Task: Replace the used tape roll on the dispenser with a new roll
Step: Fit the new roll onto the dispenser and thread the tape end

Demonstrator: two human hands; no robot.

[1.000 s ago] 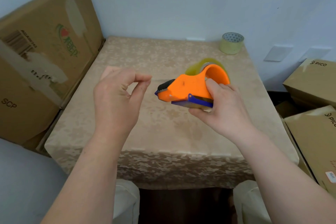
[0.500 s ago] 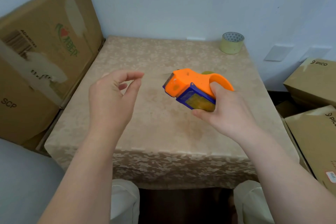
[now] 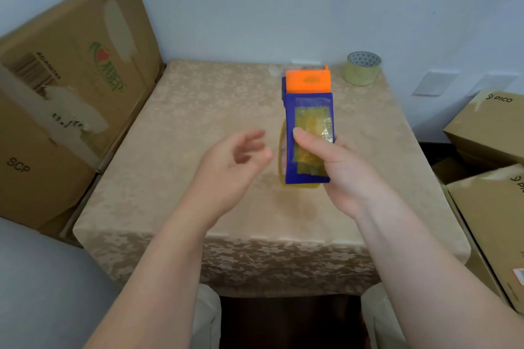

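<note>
My right hand (image 3: 344, 176) grips the orange and blue tape dispenser (image 3: 307, 110) above the middle of the table, its blue underside turned toward me and its orange nose pointing away. The yellowish used tape roll (image 3: 283, 156) shows as a thin edge along the dispenser's left and bottom sides. My left hand (image 3: 232, 167) hovers just left of the dispenser with fingers apart, holding nothing. A second yellowish tape roll (image 3: 361, 68) stands on the table's far right corner.
The table (image 3: 198, 136) wears a beige patterned cloth and stands against a pale wall. A large cardboard box (image 3: 62, 88) leans at the left. More cardboard boxes (image 3: 490, 127) are stacked at the right, close to the table's edge.
My right hand has turned the dispenser so its blue underside faces me and its nose points away. My left hand has opened from a pinch and moved right, close to the dispenser.
</note>
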